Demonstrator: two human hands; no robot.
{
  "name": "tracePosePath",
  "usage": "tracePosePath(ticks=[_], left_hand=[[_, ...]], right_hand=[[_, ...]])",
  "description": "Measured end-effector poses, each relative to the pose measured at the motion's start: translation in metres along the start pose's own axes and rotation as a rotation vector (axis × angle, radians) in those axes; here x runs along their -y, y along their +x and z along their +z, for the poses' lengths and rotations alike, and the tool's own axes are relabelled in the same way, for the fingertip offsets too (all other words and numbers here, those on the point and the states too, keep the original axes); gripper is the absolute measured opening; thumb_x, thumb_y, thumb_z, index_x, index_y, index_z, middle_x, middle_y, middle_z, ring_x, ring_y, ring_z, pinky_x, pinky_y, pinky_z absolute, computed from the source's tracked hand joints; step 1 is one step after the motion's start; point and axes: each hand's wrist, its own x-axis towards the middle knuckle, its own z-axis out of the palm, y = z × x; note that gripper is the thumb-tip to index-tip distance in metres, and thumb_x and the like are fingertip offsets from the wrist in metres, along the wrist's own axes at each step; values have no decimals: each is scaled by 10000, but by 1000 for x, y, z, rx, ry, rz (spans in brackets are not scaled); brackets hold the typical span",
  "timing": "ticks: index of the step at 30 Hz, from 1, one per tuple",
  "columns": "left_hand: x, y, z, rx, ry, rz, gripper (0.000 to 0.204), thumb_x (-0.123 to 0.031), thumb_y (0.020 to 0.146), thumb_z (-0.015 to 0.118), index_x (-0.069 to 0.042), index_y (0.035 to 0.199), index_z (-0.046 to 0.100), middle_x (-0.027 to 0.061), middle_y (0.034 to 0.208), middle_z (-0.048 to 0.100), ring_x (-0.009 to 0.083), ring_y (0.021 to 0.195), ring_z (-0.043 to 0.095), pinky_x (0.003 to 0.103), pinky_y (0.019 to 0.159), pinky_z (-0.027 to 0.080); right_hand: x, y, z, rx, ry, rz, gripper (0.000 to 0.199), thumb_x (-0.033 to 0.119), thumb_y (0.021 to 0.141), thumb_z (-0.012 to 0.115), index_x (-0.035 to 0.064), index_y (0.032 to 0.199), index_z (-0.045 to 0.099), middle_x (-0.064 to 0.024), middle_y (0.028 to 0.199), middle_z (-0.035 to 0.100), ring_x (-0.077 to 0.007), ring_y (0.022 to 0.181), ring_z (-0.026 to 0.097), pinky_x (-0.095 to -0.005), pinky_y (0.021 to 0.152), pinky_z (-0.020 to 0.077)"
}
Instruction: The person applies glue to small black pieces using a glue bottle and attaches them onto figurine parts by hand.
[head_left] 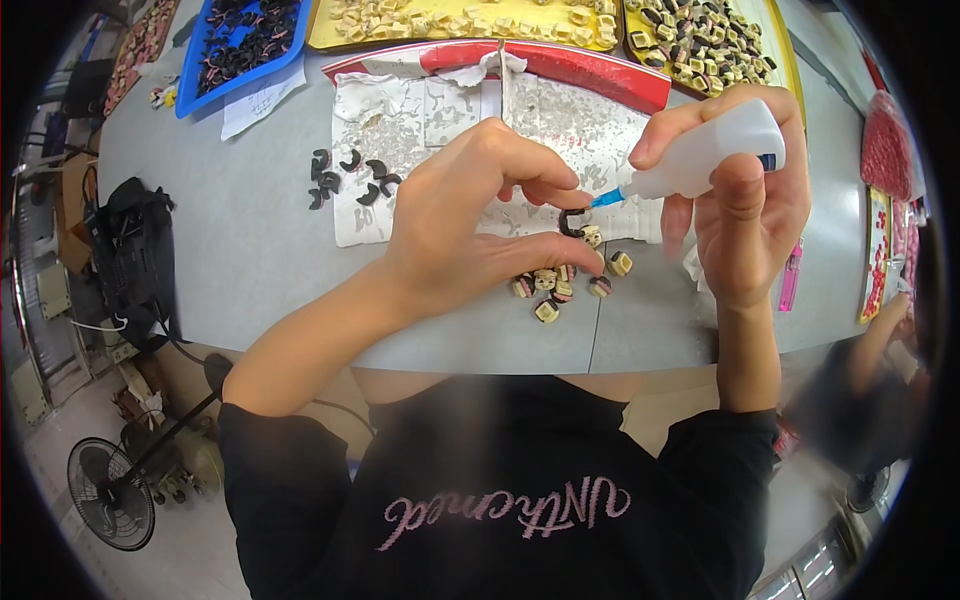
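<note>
My left hand [460,200] reaches in from the left and holds a small black C-shaped piece [571,224] between thumb and fingertips. A small cream-coloured piece [592,236] shows beside it, close to my thumb. My right hand [745,210] grips a translucent white squeeze bottle [715,150], tilted so that its blue nozzle [607,198] points down-left at the top of the black piece. Several cream-and-black pieces [546,311] lie on the table below my left thumb. To the left of that hand, several loose black curved pieces [368,194] lie on and beside a stained white sheet [360,222].
Along the back stand a blue tray [187,100] of black pieces and yellow trays [420,42] of cream pieces. A red-and-white cardboard strip [600,75] edges the sheet. A pink pen-like item [791,278] lies right. Another person [860,390] is at the far right.
</note>
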Motion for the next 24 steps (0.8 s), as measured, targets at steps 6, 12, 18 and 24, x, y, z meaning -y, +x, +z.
tracePosePath(ticks=[6,12,18,24], left_hand=[[1,0,-1,1,13,21,621,-136,591,886,-70,1033,455,84,862,694,119,762,590,214,605,438],[1,0,-1,-3,3,15,624,-133,592,883,-69,1037,451,95,863,694,117,765,589,211,606,434],[-1,2,-9,-43,74,101,664,-138,603,878,-62,1077,421,112,871,690,131,758,586,219,622,435],[-3,5,-16,-269,103,148,671,-181,631,863,-64,1095,393,118,843,675,173,773,591,247,662,442]], right_hand=[[0,1,-1,-16,-24,-16,465,450,950,510,8,1053,409,-203,819,628,-82,486,499,-155,370,349],[0,1,0,-33,-43,-24,470,456,950,507,6,1054,414,-201,816,630,-77,462,478,-154,364,325],[-4,5,-13,-112,-50,-98,440,440,959,503,30,1100,428,-212,905,640,-60,590,466,-161,491,340],[-1,15,-15,-41,-87,-71,271,11,874,611,30,1064,418,-226,1234,534,-132,838,591,-245,682,508]])
